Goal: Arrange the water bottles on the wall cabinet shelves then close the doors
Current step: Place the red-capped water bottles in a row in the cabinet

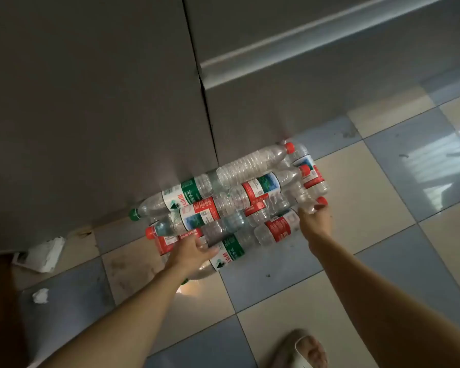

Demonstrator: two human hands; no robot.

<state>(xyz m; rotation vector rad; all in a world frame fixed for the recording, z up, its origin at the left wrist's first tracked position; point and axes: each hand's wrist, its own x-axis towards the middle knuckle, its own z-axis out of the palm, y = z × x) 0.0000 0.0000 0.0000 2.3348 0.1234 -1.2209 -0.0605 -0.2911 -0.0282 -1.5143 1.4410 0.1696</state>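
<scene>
— Checkered floor tiles [377, 187], cream and grey-blue, run up to the grey cabinet doors [91, 115]; both doors look closed from where you stand.

— Where are the bottles?

— Your water bottles [234, 200] lie in a heap on the floor, tight against the foot of the doors, mostly on their sides, with red and green labels and caps.

— And my hands?

— Your left hand [190, 252] is down at the near edge of the heap, fingers curled round a bottle there. Your right hand [315, 217] pinches a clear bottle with a red cap [310, 201] at the heap's right end.

— Anything else?

— Crumpled paper [41, 253] sits at the left by the door's corner, and your sandalled foot [302, 350] shows at the bottom.
</scene>
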